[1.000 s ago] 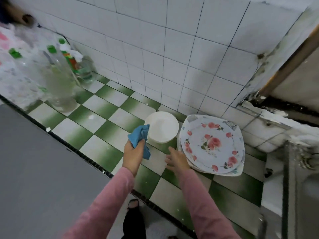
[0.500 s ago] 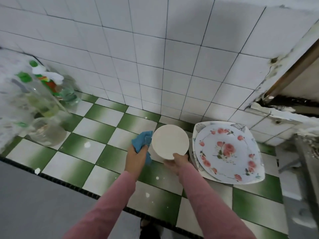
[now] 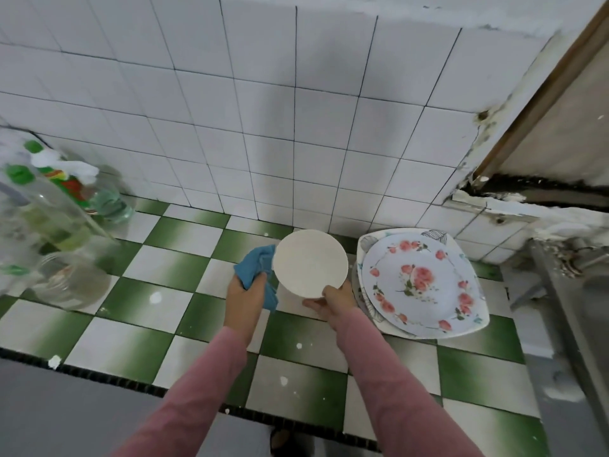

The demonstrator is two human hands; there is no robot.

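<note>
A plain white bowl (image 3: 309, 263) is tilted up above the green-and-white tiled counter (image 3: 171, 268), its inside facing me. My right hand (image 3: 333, 303) holds it by the near rim, thumb on the edge and fingers underneath. My left hand (image 3: 245, 300) grips a bunched blue cloth (image 3: 255, 268) just left of the bowl, the cloth touching the bowl's left side. A stack of plates topped by a white plate with pink roses (image 3: 420, 283) lies on the counter right of the bowl.
Clear plastic bottles with green caps (image 3: 49, 206) and a glass jar (image 3: 71, 282) crowd the counter's left end. A white tiled wall (image 3: 263, 127) backs the counter. A metal sink edge (image 3: 566, 291) lies at the right. The counter's dark front edge (image 3: 131, 380) runs below.
My right hand took hold of the white bowl and lifted and tilted it off the counter. The left hand with the cloth stayed beside it. The view shifted left to right.
</note>
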